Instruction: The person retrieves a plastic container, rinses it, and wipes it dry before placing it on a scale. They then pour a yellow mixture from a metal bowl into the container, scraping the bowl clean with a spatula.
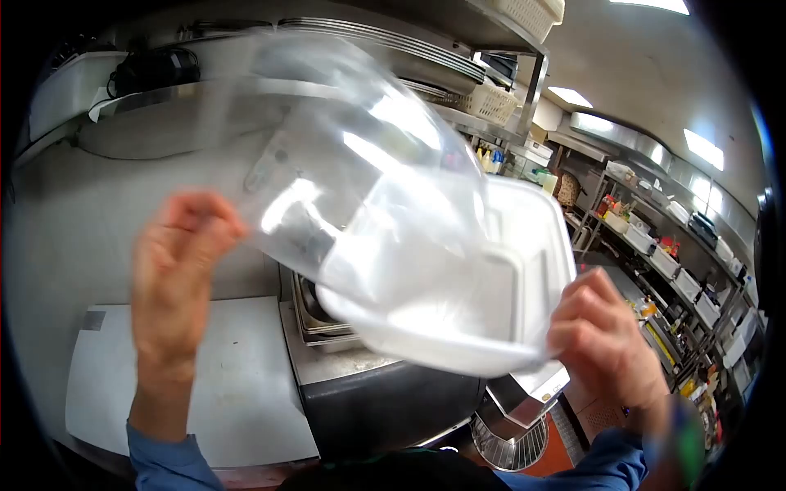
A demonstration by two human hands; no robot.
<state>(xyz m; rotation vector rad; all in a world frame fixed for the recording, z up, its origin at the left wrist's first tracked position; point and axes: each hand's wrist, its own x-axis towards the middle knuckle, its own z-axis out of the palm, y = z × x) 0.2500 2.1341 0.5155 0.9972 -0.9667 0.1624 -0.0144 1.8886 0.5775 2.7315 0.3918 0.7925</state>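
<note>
My right hand (602, 340) grips the near right corner of a white plastic tub (536, 245), which is tilted and held up in the air. A large clear plastic bag (368, 147) billows over the tub, its lower part lying across the tub's opening. At the left, my left hand (184, 254) is closed in a pinch on the edge of the bag. Both the bag and my left hand are smeared by motion. The tub's far left side shows only through the plastic.
Below on the left lies a white cutting board (188, 385). Steel pans (315, 315) sit beside it on the counter. A steel shelf holds large trays (393, 49) and a white basket (491, 102). Loaded racks (655, 254) line the right side.
</note>
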